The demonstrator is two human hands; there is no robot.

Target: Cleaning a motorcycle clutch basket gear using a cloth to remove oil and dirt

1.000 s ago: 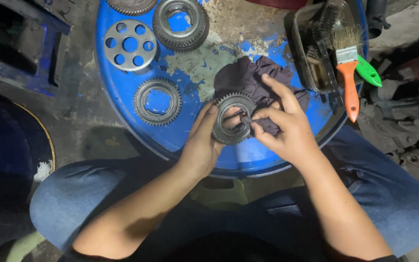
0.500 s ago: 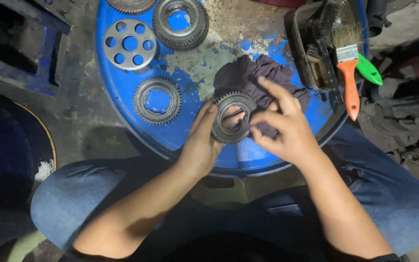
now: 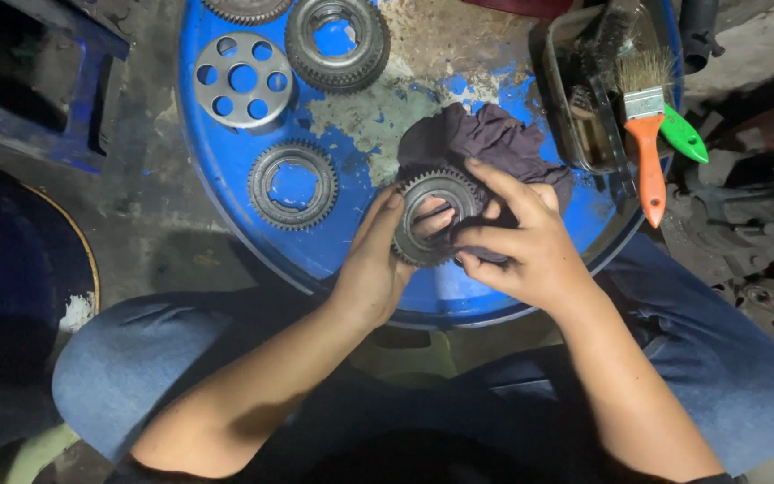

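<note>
Blue drum lid [image 3: 226, 170] on a grimy concrete floor, carrying one tray [image 3: 559, 90] far right with two brushes, four loose gears and one holed disc [image 3: 244, 79]. Left hand [image 3: 378, 260] grips a fifth gear [image 3: 436, 215] near centre; right hand [image 3: 521, 246] presses one dark rag [image 3: 494, 143] against it.

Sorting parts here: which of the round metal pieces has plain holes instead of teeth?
The flat disc at the drum top's far left; the gears around it all have toothed rims.

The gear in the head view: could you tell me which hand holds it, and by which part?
The left hand grips the gear by its toothed left rim, fingers through its bore. The right hand presses a dark rag against its right side.
</note>
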